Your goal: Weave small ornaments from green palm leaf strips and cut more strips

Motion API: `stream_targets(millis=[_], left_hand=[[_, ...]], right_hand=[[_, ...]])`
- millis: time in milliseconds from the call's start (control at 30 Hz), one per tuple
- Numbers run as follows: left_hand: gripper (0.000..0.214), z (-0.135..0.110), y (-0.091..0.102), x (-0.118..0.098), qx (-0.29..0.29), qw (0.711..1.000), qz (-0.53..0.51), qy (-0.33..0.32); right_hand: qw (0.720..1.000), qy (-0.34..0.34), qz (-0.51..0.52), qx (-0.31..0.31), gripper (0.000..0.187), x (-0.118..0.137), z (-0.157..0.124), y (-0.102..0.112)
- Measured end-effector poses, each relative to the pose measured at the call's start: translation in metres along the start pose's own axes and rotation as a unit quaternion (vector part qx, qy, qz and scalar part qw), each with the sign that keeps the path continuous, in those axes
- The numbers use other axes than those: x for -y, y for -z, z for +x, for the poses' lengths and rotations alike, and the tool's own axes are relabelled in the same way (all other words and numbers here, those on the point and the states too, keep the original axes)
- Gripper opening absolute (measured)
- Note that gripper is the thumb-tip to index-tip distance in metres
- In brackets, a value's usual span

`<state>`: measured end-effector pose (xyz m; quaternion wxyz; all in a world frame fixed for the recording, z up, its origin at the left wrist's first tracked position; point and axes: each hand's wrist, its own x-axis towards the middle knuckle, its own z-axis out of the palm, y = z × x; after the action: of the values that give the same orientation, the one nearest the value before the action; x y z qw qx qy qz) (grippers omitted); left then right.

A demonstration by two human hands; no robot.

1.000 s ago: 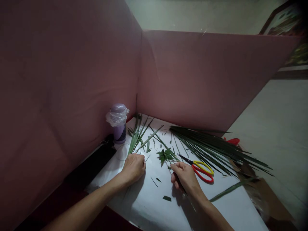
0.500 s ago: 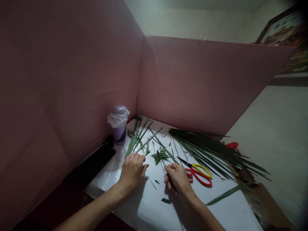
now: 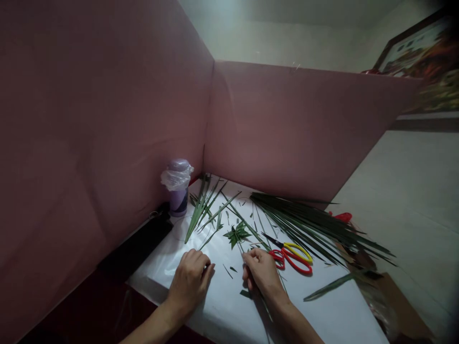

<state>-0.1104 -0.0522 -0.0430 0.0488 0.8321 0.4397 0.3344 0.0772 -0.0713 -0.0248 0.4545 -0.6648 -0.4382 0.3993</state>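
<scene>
On the white table sheet (image 3: 322, 315), my left hand (image 3: 188, 282) lies knuckles up with its fingers curled under, just below the cut ends of a loose bunch of green leaf strips (image 3: 205, 206); whether it holds anything is hidden. My right hand (image 3: 261, 274) is closed around a thin leaf strip (image 3: 266, 308) that runs back under my wrist. A small folded green leaf star (image 3: 235, 234) lies just beyond both hands. Red and yellow scissors (image 3: 292, 253) rest right of my right hand.
A long palm frond bundle (image 3: 315, 227) stretches to the right. A purple bottle (image 3: 177, 188) with plastic wrap stands in the corner by the pink partition walls (image 3: 287, 129). Leaf scraps (image 3: 229, 270) dot the sheet. Brown cardboard (image 3: 401, 306) sits at the right.
My left hand has drawn back toward me, away from the ends of the leaf strips. My right hand has shifted left and nearer, still gripping its strip. The view has tilted slightly.
</scene>
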Motion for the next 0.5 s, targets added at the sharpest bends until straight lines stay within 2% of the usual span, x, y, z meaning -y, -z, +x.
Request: stream_targets(millis=[167, 400, 500], left_hand=[[0.018, 0.000, -0.001, 0.001, -0.010, 1.000, -0.001, 0.001], [0.019, -0.002, -0.004, -0.001, -0.028, 0.999, 0.023, 0.009], [0.018, -0.002, -0.004, -0.001, -0.028, 0.999, 0.027, 0.015]], right_hand=[[0.998, 0.057, 0.020, -0.030, 0.021, -0.009, -0.007, -0.005], [0.995, 0.088, 0.030, -0.047, 0.021, -0.013, -0.009, -0.007], [0.989, 0.131, 0.024, -0.058, 0.023, -0.015, -0.010, -0.009]])
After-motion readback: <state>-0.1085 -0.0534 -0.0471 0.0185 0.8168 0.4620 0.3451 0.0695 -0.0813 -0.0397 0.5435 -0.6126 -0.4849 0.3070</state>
